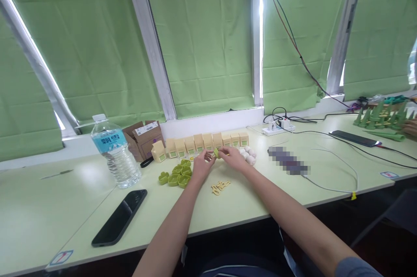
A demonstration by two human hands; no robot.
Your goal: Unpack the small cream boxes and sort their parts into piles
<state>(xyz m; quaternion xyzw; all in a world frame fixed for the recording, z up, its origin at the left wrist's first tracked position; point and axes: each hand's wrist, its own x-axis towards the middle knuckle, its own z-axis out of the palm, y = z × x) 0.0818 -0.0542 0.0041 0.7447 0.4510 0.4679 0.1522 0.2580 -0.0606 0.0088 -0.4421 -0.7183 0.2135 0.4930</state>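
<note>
My left hand (203, 163) and my right hand (232, 158) meet over the table, fingers closed on a small green piece (216, 152) between them. Its exact shape is partly covered by the fingers. Left of my left hand lies a cluster of green flower-shaped cups (174, 179). Several thin pale-yellow curved pieces (220, 187) are in a loose pile in front of my hands. White round balls (250, 155) sit just beyond my right hand. Behind both hands stands a row of small beige cartons (198, 143) with green labels.
A large water bottle (115, 155), an opened cardboard box (145, 140) and a black phone (120, 218) are on the left. Rightward are a blurred-out device (288, 161) on a cable, a power strip (278, 128), another phone (355, 139) and green cone-shaped pieces (378, 116) near another person's hand (410, 127).
</note>
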